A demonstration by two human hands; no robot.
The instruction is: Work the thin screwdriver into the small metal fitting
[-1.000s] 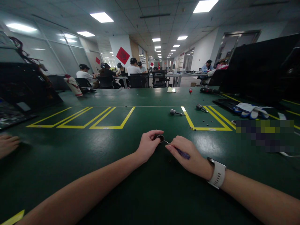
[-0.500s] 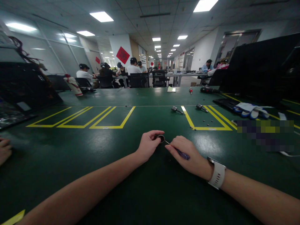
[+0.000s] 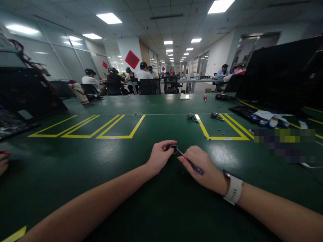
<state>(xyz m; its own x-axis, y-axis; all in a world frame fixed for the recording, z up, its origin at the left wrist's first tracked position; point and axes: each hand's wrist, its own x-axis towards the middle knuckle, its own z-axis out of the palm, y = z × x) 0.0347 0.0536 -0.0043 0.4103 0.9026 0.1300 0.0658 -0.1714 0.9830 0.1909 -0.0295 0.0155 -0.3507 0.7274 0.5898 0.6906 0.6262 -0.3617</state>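
Note:
My left hand (image 3: 160, 157) is closed, pinching a small round metal part (image 3: 174, 147) with a dark opening between thumb and fingers. In my right hand (image 3: 199, 164) is a slim screwdriver (image 3: 197, 168) with a purple handle. Its thin metal shaft points left, and the tip reaches the rim or opening of the round part; exact contact is too small to tell. Beyond my hands lie two dark cylindrical metal parts with thin shafts, one nearer the middle (image 3: 192, 117) and one further right (image 3: 217, 116). Several tiny dark pieces (image 3: 219, 130) are scattered near them.
Yellow tape outlines (image 3: 116, 136) mark the green table (image 3: 113, 161). At right are white-and-blue gloves (image 3: 270, 118), a blurred-out patch and a black screen (image 3: 285, 74). Another person's hand (image 3: 3, 163) shows at the left edge. A white bottle-like object (image 3: 79, 93) stands far left.
The nearer cylindrical part has shifted slightly right and turned, its shaft now angled more toward me. The other person's hand moved a little left. My hands have barely moved.

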